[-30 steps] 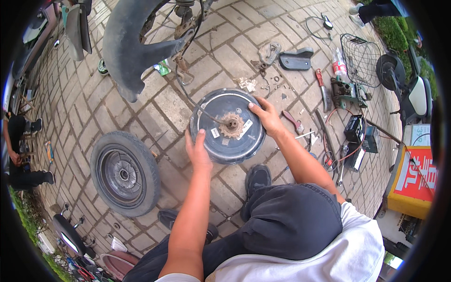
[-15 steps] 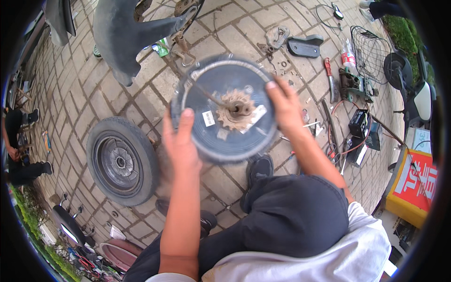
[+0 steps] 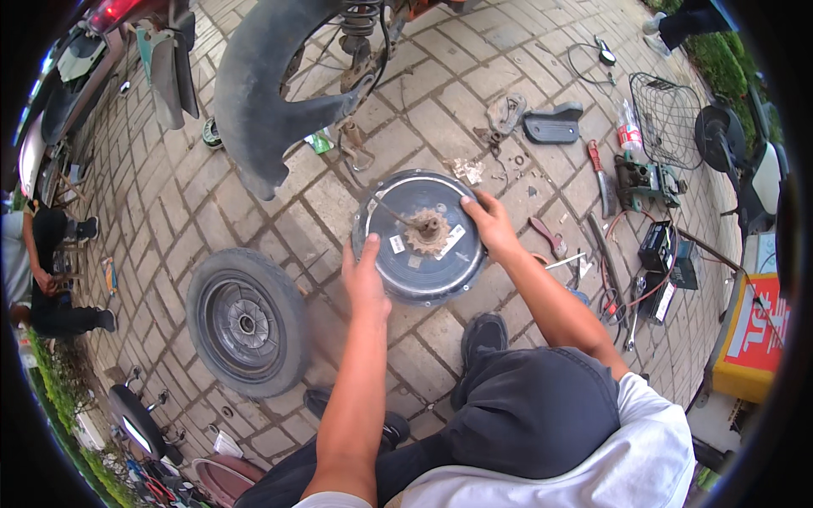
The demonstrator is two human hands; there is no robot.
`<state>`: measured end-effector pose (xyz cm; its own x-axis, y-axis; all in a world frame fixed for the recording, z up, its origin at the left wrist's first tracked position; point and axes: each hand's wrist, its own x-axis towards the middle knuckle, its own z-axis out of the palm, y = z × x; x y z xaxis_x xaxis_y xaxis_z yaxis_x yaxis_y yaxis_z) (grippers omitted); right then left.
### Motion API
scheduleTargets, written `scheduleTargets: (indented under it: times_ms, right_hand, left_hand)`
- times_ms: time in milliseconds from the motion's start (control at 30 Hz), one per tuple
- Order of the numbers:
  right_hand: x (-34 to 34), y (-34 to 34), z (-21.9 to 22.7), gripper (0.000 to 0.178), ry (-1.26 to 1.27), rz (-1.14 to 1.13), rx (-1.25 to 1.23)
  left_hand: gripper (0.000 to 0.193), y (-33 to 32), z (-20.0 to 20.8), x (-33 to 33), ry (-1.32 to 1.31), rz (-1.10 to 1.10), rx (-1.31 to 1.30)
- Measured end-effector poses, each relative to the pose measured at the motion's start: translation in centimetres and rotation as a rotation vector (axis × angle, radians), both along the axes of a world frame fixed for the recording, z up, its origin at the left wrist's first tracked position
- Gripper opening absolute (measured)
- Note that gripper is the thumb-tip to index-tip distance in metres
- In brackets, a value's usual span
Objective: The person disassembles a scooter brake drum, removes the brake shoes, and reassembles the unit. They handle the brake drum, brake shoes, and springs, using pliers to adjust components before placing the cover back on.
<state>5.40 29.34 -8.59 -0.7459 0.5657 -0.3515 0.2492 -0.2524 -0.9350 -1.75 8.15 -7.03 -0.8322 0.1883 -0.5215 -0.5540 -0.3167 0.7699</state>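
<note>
Between my two hands is a round, dark hub motor (image 3: 412,273) with a rusty toothed sprocket (image 3: 429,236), a stub axle and pale labels on its upper face. A cable runs from the axle across that face. My left hand (image 3: 365,284) grips the left rim, its thumb on top. My right hand (image 3: 493,225) holds the upper right rim, also thumb on top. Fingers under the rim are hidden. Left of the motor, a black tyre on a grey metal wheel (image 3: 247,323) lies flat on the paving. Whether the motor touches the ground, I cannot tell.
Ahead stands a scooter's rear end with a black mudguard (image 3: 254,93) and spring. To the right lie a red-handled knife (image 3: 602,176), a green vise-like tool (image 3: 648,181), a wire basket (image 3: 665,118), a bottle (image 3: 627,134) and several tools. A person (image 3: 51,262) sits far left.
The hub motor, still in both hands, has moved down and away from me and looks smaller. Its motion blur is gone. My view has tilted up, showing more of the scooter.
</note>
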Motion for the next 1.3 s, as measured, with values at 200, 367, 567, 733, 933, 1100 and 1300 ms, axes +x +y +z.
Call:
scheduleTargets:
  times_ms: [200,367,567,733,933,1100,1300]
  right_hand:
    - [0.4,-0.1,11.0,0.046,0.116,-0.07,0.036]
    - [1.4,1.1,-1.0,0.055,-0.114,-0.008,0.15]
    - [0.8,0.5,-0.6,0.049,-0.164,0.04,0.073]
    - [2.2,1.2,-1.1,0.055,-0.144,0.119,0.106]
    - [-0.1,-0.3,2.3,0.044,0.013,-0.046,-0.104]
    - [0.9,0.6,12.2,0.043,0.096,-0.016,-0.059]
    - [1.6,-0.6,-0.7,0.054,-0.092,-0.071,0.044]
  left_hand:
    - [0.059,0.7,10.8,0.4,0.048,0.006,0.069]
    - [0.061,1.2,0.3,2.0,0.022,0.032,-0.053]
    - [0.051,0.4,-1.5,1.5,-0.067,0.086,-0.074]
    - [0.063,-0.1,-1.9,2.9,-0.071,-0.001,-0.063]
    - [0.057,-0.5,-0.4,0.1,0.047,0.015,0.014]
    - [0.068,0.4,11.5,0.1,0.051,-0.032,0.08]
    - [0.066,0.4,1.4,1.0,0.081,-0.03,-0.116]
